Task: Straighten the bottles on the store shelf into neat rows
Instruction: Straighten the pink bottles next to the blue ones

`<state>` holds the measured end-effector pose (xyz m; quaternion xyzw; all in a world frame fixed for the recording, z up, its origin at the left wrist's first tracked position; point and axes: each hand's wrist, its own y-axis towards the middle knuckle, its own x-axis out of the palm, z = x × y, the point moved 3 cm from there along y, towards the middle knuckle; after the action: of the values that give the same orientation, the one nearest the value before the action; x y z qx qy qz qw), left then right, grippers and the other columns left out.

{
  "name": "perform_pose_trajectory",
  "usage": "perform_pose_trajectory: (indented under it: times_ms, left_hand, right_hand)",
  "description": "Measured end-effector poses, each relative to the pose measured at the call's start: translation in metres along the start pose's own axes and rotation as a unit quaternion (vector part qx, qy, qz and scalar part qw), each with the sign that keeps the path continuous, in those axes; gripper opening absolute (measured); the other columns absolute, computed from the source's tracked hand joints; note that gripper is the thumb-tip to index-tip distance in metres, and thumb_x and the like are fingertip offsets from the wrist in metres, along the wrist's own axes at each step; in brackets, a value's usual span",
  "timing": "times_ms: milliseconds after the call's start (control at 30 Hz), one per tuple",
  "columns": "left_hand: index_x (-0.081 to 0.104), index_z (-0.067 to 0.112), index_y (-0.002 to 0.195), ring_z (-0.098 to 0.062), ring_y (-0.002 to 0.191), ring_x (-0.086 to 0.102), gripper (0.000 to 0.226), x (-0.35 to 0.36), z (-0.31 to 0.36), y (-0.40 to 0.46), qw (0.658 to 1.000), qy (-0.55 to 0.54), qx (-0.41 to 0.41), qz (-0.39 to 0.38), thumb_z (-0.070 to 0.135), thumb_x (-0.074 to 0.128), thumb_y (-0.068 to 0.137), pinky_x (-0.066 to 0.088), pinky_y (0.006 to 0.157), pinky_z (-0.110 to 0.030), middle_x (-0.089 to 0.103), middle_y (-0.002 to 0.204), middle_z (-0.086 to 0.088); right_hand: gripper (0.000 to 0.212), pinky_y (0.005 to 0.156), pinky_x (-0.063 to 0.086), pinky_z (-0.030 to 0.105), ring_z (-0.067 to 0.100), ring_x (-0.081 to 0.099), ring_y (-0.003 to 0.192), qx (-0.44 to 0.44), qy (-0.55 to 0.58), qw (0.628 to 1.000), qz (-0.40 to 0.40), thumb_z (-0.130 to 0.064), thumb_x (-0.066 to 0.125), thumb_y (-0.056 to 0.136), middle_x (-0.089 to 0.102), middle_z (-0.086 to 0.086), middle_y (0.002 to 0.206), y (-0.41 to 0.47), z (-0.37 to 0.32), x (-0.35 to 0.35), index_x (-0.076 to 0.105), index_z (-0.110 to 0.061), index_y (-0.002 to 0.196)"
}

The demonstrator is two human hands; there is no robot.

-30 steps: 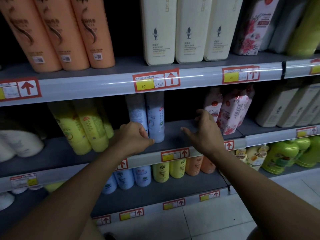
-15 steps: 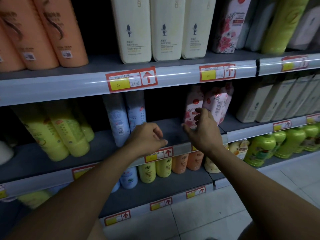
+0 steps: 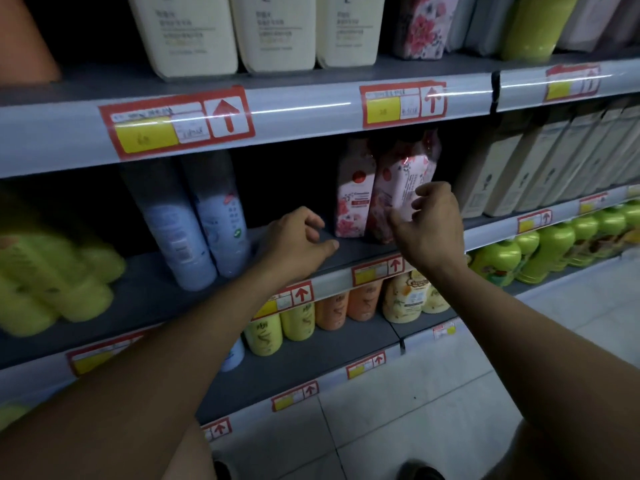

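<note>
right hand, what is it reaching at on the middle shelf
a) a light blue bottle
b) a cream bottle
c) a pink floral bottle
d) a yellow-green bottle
c: the right hand is raised in front of the tilted pink floral bottle, its curled fingers at the bottle's face, while the light blue bottles stand off to the left beyond the left hand.

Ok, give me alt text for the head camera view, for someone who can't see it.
A person's right hand reaches for a tilted pink floral bottle on a store's middle shelf, while the left hand hovers loosely curled beside two pale blue bottles.
</note>
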<state>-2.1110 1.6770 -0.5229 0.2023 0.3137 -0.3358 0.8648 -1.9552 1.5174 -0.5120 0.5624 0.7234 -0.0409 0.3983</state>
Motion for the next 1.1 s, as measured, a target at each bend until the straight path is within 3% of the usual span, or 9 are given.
perform_pose_trajectory:
  times_ms: [133, 267, 367, 500, 667, 967, 1100]
  left_hand:
    - [0.061, 0.022, 0.113, -0.015, 0.089, 0.066, 0.046, 0.014, -0.001, 0.018, 0.999, -0.031, 0.002, 0.027, 0.041, 0.084, 0.079, 0.054, 0.079, -0.031, 0.062, 0.093, 0.010]
    - [0.054, 0.017, 0.132, -0.019, 0.100, 0.065, 0.067, 0.028, 0.003, 0.033, 0.998, -0.053, -0.002, 0.044, 0.045, 0.084, 0.078, 0.056, 0.088, -0.039, 0.063, 0.119, 0.001]
    - [0.052, 0.013, 0.134, -0.024, 0.116, 0.061, 0.073, 0.038, 0.006, 0.043, 0.997, -0.041, 0.001, 0.068, 0.047, 0.084, 0.077, 0.054, 0.096, -0.044, 0.059, 0.131, -0.005]
    - [0.052, 0.010, 0.132, -0.030, 0.122, 0.056, 0.073, 0.048, 0.011, 0.049, 0.996, -0.020, 0.002, 0.089, 0.047, 0.084, 0.077, 0.051, 0.099, -0.046, 0.057, 0.132, -0.012]
    - [0.055, 0.008, 0.125, -0.032, 0.119, 0.058, 0.070, 0.055, 0.015, 0.053, 0.994, -0.016, 0.008, 0.108, 0.042, 0.088, 0.073, 0.052, 0.094, -0.046, 0.060, 0.126, -0.014]
    - [0.058, 0.007, 0.115, -0.029, 0.112, 0.062, 0.070, 0.065, 0.019, 0.060, 0.990, -0.040, -0.013, 0.135, 0.048, 0.090, 0.069, 0.057, 0.085, -0.045, 0.064, 0.118, -0.012]
    - [0.059, 0.010, 0.108, -0.026, 0.099, 0.068, 0.067, 0.067, 0.021, 0.061, 0.988, -0.050, -0.033, 0.141, 0.051, 0.091, 0.066, 0.061, 0.074, -0.044, 0.068, 0.109, -0.009]
  right_hand:
    - [0.078, 0.090, 0.055, 0.049, 0.029, 0.061, 0.108, 0.027, 0.006, 1.000, -0.006, -0.054, 0.077, 0.079, 0.056, 0.011, 0.127, 0.007, 0.014, 0.007, 0.046, -0.011, 0.135]
    - [0.092, 0.097, 0.054, 0.050, 0.028, 0.055, 0.117, 0.037, 0.020, 0.999, -0.013, -0.060, 0.083, 0.073, 0.049, 0.009, 0.131, 0.015, 0.022, 0.018, 0.043, -0.011, 0.139]
    - [0.097, 0.102, 0.052, 0.048, 0.027, 0.052, 0.123, 0.039, 0.031, 0.999, -0.009, -0.060, 0.086, 0.071, 0.045, 0.009, 0.135, 0.020, 0.024, 0.025, 0.040, -0.012, 0.142]
    - [0.094, 0.099, 0.054, 0.049, 0.027, 0.055, 0.120, 0.035, 0.042, 0.999, 0.003, -0.057, 0.084, 0.068, 0.046, 0.005, 0.131, 0.026, 0.025, 0.032, 0.040, -0.014, 0.139]
    - [0.081, 0.091, 0.056, 0.049, 0.025, 0.057, 0.110, 0.017, 0.048, 0.999, 0.008, -0.055, 0.084, 0.068, 0.050, 0.003, 0.119, 0.030, 0.027, 0.033, 0.043, -0.017, 0.125]
    - [0.083, 0.087, 0.058, 0.043, 0.019, 0.058, 0.109, 0.004, 0.048, 0.999, 0.014, -0.058, 0.088, 0.069, 0.053, 0.002, 0.122, 0.031, 0.029, 0.034, 0.043, -0.018, 0.126]
    - [0.081, 0.088, 0.058, 0.043, 0.018, 0.058, 0.109, 0.007, 0.052, 0.999, 0.010, -0.057, 0.089, 0.070, 0.053, 0.000, 0.123, 0.031, 0.029, 0.033, 0.043, -0.020, 0.127]
